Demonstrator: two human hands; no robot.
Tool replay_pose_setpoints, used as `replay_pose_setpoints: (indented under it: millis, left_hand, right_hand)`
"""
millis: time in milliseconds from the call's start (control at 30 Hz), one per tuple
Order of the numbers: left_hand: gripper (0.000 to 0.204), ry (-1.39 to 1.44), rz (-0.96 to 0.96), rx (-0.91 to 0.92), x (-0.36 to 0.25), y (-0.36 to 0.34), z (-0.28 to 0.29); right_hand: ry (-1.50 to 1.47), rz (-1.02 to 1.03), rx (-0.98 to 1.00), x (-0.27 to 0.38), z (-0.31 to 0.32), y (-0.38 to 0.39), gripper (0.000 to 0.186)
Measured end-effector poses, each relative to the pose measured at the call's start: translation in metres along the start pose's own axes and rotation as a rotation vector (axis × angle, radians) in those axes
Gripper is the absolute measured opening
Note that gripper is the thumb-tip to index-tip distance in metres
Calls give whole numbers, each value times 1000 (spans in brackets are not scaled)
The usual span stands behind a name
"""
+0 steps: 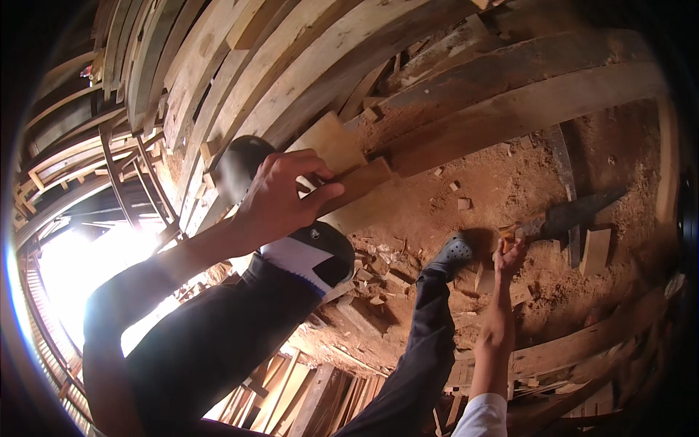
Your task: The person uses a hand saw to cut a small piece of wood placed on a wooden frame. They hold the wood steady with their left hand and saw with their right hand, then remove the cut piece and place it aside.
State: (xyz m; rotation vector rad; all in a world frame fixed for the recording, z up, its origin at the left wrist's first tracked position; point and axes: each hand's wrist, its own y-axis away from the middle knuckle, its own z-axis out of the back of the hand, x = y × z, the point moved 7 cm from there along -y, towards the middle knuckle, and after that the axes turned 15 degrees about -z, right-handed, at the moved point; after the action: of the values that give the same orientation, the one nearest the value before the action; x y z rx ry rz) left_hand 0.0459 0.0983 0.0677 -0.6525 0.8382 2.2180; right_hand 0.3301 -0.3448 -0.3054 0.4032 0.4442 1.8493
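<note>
My left hand (284,193) is closed on a short wooden board (364,182), thumb along its near side and fingers curled over it. The board lies beside a paler plank piece (328,142). Under that hand is my left foot in dark footwear with a white panel (295,258), partly hidden. Lower right, my right hand (510,251) is closed round the orange handle of a handsaw, whose dark blade (575,211) points right over the dusty ground, away from the board. My right foot, in a grey clog (451,255), stands just left of that hand.
Long timbers (277,51) are stacked along the top, with a wooden rack (116,167) at left beside a bright opening. A dark flat bar (561,153) lies at right near an offcut (595,251). Scraps and sawdust (378,320) cover the ground. More boards (320,393) are at the bottom.
</note>
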Motion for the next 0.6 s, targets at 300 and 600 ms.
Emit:
replay_pose_setpoints:
  millis: [300, 600]
  left_hand:
    - [18, -15, 34, 3, 1, 3, -1]
    - [27, 89, 30, 3, 9, 10, 1]
  right_hand:
    - [-130, -6, 186, 23, -17, -19, 46]
    - [-1358, -376, 175, 13, 211, 81, 39]
